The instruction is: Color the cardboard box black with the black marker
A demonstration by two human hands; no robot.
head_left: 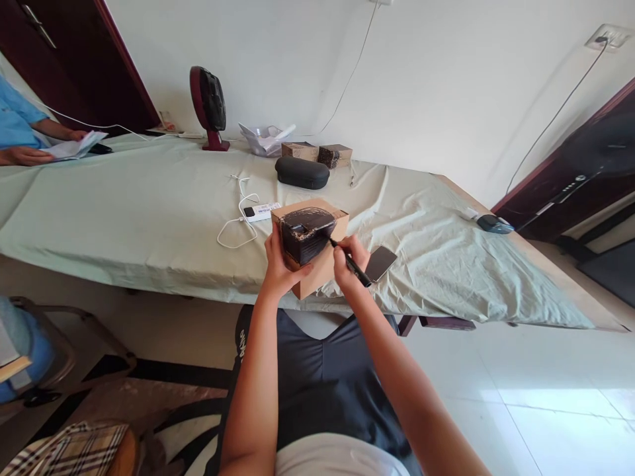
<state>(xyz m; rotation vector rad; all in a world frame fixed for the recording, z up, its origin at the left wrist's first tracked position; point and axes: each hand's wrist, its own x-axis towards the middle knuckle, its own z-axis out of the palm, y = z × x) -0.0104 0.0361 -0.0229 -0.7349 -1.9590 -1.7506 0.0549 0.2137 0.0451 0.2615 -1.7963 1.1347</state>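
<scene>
L hand (279, 263) grips cardboard box (311, 247); R hand (350, 260) holds black marker (358, 272), tip btwn hands. Prob. best: short overlapping strokes, L thumb well clear.

White wall (426, 86), dark door (74, 59) — pale floor tiles (496, 377), brightly lit.

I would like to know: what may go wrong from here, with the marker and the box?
The left hand grips the cardboard box close to its blackened area, so fingers might smudge or pick up ink if it is wet. The black marker in the right hand could slip and stain the pale green cloth. The phone lies close beside that hand and might get bumped.
</scene>
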